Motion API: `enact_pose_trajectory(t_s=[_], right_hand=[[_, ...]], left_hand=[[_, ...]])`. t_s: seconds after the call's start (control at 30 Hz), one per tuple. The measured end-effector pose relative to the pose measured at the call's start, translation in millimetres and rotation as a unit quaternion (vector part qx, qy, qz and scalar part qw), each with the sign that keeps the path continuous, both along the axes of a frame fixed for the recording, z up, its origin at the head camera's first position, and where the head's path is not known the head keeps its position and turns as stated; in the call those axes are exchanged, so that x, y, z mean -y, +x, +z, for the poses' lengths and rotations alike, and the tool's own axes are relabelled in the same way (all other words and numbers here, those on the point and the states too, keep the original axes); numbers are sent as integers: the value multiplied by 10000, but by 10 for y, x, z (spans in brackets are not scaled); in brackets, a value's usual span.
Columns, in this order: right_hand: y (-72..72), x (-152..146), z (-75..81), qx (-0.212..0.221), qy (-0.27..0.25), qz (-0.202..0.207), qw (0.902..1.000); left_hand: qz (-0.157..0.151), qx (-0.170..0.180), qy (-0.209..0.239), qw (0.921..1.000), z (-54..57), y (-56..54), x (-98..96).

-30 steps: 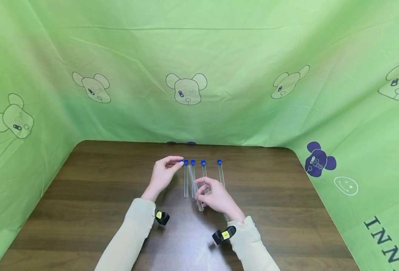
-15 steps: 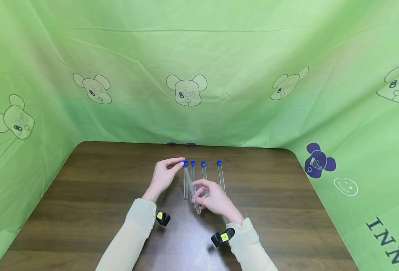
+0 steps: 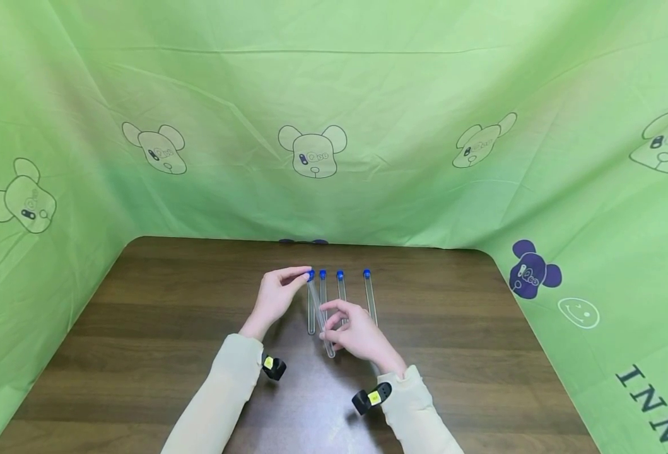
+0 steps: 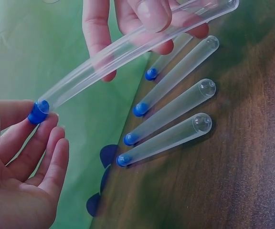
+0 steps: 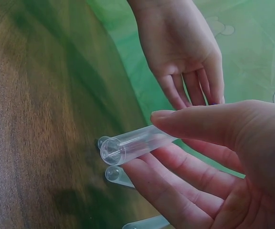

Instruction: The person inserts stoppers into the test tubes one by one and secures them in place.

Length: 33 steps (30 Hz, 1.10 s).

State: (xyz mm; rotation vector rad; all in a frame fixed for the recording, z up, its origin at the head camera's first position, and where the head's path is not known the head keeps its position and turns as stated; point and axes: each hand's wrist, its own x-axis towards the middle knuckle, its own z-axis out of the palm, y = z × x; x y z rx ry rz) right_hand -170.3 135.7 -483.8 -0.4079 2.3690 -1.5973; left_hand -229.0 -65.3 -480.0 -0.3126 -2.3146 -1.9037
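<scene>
Above the table, my right hand holds a clear test tube between thumb and fingers, tilted, its rounded end toward me. Between thumb and fingertips, my left hand pinches a blue cap at the tube's far end. The cap sits on the tube's mouth in the left wrist view; how deep it is seated I cannot tell. Beneath lie several more clear tubes with blue caps, among them the leftmost tube and the rightmost tube. My right hand partly hides some of them in the head view.
The brown wooden table carries the row of tubes near its far edge, caps pointing away. A green curtain with printed mouse heads encloses the back and sides. Each wrist wears a small black camera, such as the right camera.
The held tube has shifted left and slightly toward me, so its mouth now meets the blue cap, which was apart from it a second ago. The lying tubes have not moved.
</scene>
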Motion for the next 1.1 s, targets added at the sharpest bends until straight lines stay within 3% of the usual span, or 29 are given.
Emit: enact_pose_trajectory(t_s=[0.7, 1.1], right_hand=[[-6, 7, -6, -19, 87, -33, 10000], [-20, 25, -52, -222, 149, -20, 9996]], left_hand=[[-280, 232, -106, 9993, -107, 59, -43], [-437, 420, 444, 9972, -135, 54, -68]])
